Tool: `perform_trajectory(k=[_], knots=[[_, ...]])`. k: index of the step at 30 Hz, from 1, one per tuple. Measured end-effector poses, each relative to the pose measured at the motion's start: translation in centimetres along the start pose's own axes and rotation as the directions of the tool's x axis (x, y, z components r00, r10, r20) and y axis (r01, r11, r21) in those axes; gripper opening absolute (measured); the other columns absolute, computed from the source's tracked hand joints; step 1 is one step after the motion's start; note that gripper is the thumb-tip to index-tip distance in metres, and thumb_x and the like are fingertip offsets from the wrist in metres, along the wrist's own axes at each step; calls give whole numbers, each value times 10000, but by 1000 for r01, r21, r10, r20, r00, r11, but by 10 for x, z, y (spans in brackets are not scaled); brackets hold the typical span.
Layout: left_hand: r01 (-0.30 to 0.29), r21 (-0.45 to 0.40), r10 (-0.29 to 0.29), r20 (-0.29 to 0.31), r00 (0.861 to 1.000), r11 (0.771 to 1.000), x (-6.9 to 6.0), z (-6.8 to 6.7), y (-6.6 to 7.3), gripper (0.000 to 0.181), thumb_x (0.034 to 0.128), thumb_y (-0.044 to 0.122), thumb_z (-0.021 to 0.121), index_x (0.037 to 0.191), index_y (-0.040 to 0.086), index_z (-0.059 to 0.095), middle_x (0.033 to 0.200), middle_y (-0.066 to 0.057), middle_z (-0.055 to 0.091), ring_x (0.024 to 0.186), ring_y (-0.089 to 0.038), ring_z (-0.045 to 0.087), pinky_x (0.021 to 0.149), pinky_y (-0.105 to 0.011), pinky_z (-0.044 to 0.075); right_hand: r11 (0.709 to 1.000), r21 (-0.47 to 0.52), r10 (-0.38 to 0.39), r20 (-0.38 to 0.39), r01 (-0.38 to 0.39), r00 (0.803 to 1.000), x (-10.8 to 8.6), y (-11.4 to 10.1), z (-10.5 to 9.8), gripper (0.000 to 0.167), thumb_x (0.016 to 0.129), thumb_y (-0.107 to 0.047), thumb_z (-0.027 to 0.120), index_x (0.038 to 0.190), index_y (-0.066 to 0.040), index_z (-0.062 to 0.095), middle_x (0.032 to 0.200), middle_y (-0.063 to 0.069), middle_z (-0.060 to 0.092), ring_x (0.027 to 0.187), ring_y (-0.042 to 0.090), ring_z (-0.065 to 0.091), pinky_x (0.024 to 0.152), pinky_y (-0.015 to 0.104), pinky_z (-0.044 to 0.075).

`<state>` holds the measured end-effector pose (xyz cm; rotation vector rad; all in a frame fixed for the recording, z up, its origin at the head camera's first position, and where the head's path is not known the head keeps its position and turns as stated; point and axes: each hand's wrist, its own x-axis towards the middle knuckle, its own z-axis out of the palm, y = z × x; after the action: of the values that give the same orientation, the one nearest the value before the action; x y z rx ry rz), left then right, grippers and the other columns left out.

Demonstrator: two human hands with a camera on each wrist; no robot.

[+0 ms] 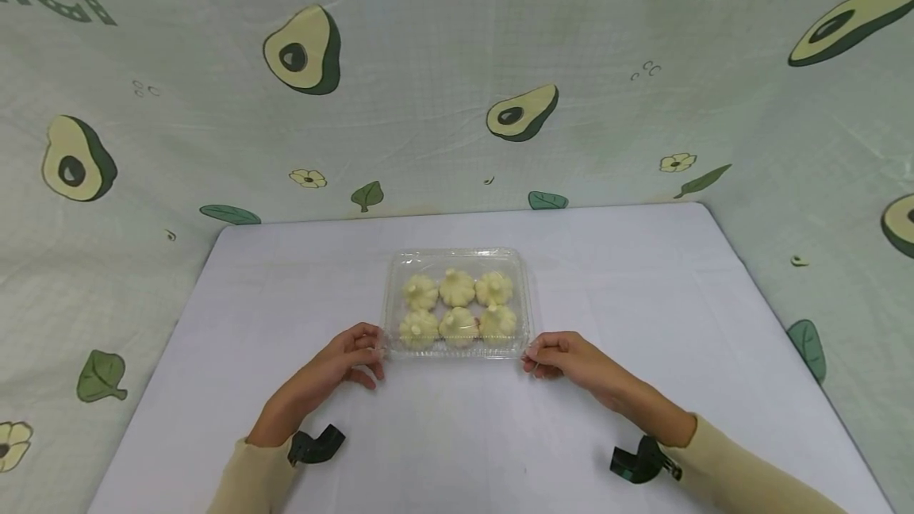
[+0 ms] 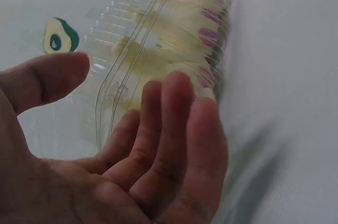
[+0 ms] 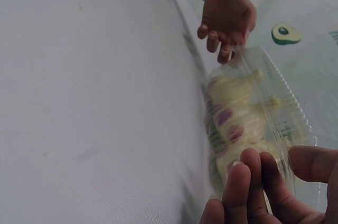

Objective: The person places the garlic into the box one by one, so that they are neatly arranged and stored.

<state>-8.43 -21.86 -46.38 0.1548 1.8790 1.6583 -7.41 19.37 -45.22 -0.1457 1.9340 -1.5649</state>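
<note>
A clear plastic clamshell container (image 1: pixel 457 353) lies lidded on the table, with several pale, ribbed garlic bulbs (image 1: pixel 457 287) inside in two rows. Purple patches show on the bulbs' sides in both wrist views. My left hand (image 1: pixel 355 357) is at the container's front left corner, its fingertips close against the side. In the left wrist view the thumb (image 2: pixel 63 76) stands apart from the loosely bent fingers (image 2: pixel 177 113). At the front right corner my right hand (image 1: pixel 560 355) pinches the container's rim between thumb (image 3: pixel 311 163) and fingers.
White cloth covers the table (image 1: pixel 457 435). Behind it and along both sides hangs a pale curtain (image 1: pixel 428 62) printed with avocados and leaves. A black wrist camera (image 1: pixel 317 444) sits on the left wrist, and another black camera (image 1: pixel 638 462) on the right.
</note>
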Motion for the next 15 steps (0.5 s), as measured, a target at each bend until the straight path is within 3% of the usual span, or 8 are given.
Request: perform_trajectory(k=[3, 7, 15], knots=[[15, 60, -18, 38, 999, 998, -1, 2, -1, 240, 1073, 202, 618, 1182, -7, 572, 1114, -133, 696, 900, -213, 697, 813, -364, 616, 1000, 3, -5, -3, 5, 1000, -1, 0, 0, 301, 1084, -219, 619, 1124, 69, 695, 1141, 143, 746, 1064, 218, 697, 934, 287, 577], [21, 115, -25, 36, 999, 993, -1, 5, 0, 303, 1081, 257, 627, 1158, -35, 659, 1053, -151, 711, 900, -230, 697, 810, -357, 618, 1000, 3, -7, -11, 7, 1000, 0, 0, 0, 294, 1084, -212, 618, 1120, 69, 694, 1146, 152, 745, 1068, 215, 700, 932, 280, 580], [30, 85, -29, -13, 999, 996, 2, 11, 5, 367, 1111, 275, 583, 1177, -78, 657, 1176, -170, 674, 908, -219, 676, 788, -337, 624, 999, -21, -32, -34, 31, 999, 0, 0, -1, 294, 1087, -187, 609, 1130, 91, 696, 1133, 155, 745, 1032, 210, 694, 903, 281, 582]])
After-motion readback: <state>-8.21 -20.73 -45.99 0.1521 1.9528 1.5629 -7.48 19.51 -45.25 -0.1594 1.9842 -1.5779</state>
